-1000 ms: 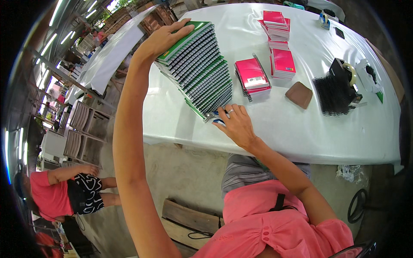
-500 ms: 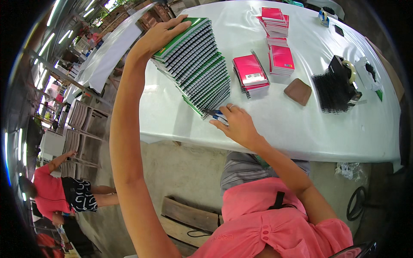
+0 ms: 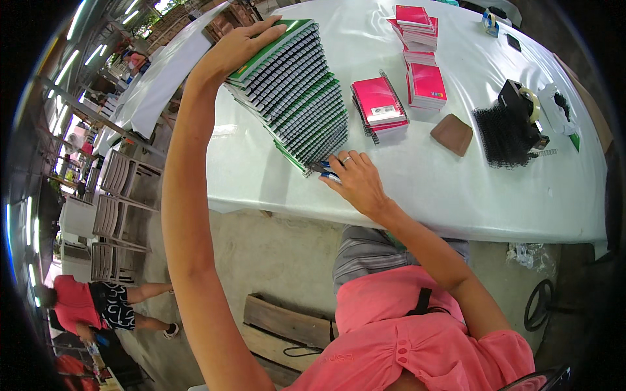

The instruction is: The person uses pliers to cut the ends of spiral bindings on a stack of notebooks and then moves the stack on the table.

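Note:
A tall stack of green spiral notebooks (image 3: 297,98) stands at the table's left, its wire bindings facing me. My left hand (image 3: 242,47) lies on the top cover with fingers stretched out. Low by the stack, my right hand (image 3: 358,184) is closed round blue-handled pliers (image 3: 330,173). The dark jaws of the pliers reach the wire end of one of the lowest notebooks. Whether they grip the wire is too small to tell. Just right of the stack lies a small pile of pink spiral notebooks (image 3: 378,101).
On the white-covered table (image 3: 280,195) stand stacks of pink booklets (image 3: 427,85). Farther right are a brown square piece (image 3: 452,135), a bundle of black spiral coils (image 3: 501,137) and a tape dispenser (image 3: 490,23). A wooden bench (image 3: 287,319) is below; another person (image 3: 78,303) is at the left.
My left hand stays on the stack and the pliers stay at its lower end, with my right hand turned slightly. The other person at the left has lowered an arm and stepped.

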Demonstrator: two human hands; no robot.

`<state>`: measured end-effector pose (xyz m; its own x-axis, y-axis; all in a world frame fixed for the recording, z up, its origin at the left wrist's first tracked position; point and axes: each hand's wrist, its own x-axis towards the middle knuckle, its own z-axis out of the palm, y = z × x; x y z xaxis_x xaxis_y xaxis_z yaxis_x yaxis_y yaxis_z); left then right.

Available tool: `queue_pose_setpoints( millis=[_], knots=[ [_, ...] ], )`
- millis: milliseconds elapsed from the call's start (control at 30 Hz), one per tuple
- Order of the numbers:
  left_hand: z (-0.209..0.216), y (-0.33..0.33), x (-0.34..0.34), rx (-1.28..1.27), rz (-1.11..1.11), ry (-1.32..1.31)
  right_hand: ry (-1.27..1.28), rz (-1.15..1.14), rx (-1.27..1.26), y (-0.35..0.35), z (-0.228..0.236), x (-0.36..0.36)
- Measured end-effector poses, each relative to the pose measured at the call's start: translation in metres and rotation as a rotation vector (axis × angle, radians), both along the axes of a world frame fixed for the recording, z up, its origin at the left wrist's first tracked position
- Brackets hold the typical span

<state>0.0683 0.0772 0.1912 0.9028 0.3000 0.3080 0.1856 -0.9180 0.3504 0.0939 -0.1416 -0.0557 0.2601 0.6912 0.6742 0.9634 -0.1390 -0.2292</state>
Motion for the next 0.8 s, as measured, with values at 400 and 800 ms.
queue_pose_setpoints(
  millis=[400,800],
  knots=[
    [-0.003,0.016,0.006,0.065,-0.073,-0.017,0.913,0.304,-0.666,-0.005,0.045,0.028],
    [-0.003,0.015,0.006,-0.008,-0.026,-0.011,-0.095,0.045,0.023,-0.003,0.006,0.007]
  ],
)
